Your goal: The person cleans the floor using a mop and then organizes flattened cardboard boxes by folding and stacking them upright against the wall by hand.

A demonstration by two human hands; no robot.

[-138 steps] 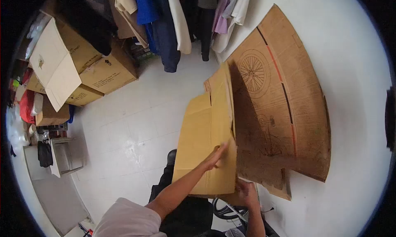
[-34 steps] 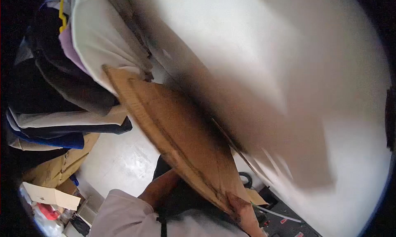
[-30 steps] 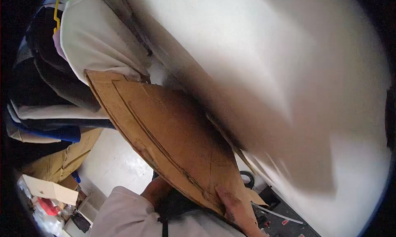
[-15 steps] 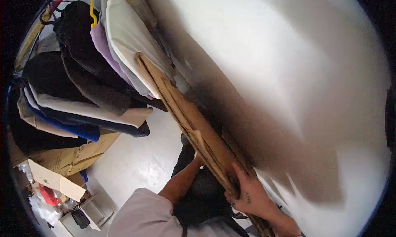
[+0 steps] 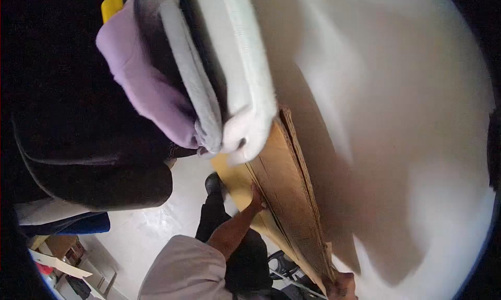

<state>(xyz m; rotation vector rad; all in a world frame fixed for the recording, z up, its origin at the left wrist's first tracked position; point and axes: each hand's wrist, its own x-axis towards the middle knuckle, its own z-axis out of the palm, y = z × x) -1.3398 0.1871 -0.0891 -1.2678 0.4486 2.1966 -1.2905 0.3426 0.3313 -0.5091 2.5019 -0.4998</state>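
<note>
A stack of flattened cardboard boxes (image 5: pixel 287 190) slants alongside the white wall, its far end reaching beneath the hanging shirts. My left hand (image 5: pixel 257 196) grips the stack's left side partway along, with some fingers hidden by the cardboard. At the near end, my right hand (image 5: pixel 342 285) is closed around the edge, low in the view. A white garment (image 5: pixel 250 101) hangs over the far end of the cardboard. Beside it hang a grey one (image 5: pixel 195 80) and a lilac one (image 5: pixel 143 86).
Dark clothes (image 5: pixel 94 159) fill the left side. A yellow hanger (image 5: pixel 111 5) shows at the top. The white wall (image 5: pixel 396 117) stands on the right. Below left, an open carton (image 5: pixel 60 263) and other items lie on the pale floor (image 5: pixel 151 227). Some dark gear is under the cardboard.
The view has moved closer to the hanging clothes, which look larger. The cardboard has turned steeper and its broad face shows more. My right hand is now lower, at the near end.
</note>
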